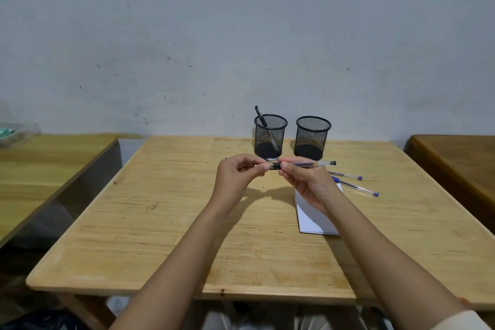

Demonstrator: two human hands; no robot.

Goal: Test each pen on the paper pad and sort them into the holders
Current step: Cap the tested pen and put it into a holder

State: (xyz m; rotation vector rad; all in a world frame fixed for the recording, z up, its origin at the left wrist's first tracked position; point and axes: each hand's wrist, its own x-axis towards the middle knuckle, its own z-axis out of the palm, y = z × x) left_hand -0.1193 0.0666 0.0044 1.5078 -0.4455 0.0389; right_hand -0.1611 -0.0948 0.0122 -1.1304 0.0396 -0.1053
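Both hands hold a clear pen (pixel 308 164) level above the wooden table (pixel 187 236). My left hand (pixel 238 174) pinches the pen's black cap end, and my right hand (pixel 308 182) grips the barrel just right of it. Two black mesh holders stand at the back: the left holder (pixel 270 135) has one black pen (pixel 263 126) leaning in it, while the right holder (pixel 312 136) shows nothing inside. A white paper pad (pixel 314 218) lies under my right wrist, partly hidden. Two blue-capped pens (pixel 356 187) lie on the table right of the pad.
A second wooden table (pixel 40 169) stands to the left across a gap, and a darker one (pixel 460 163) to the right. A grey wall rises just behind the holders. A clear plastic item (pixel 16 134) sits at the far left.
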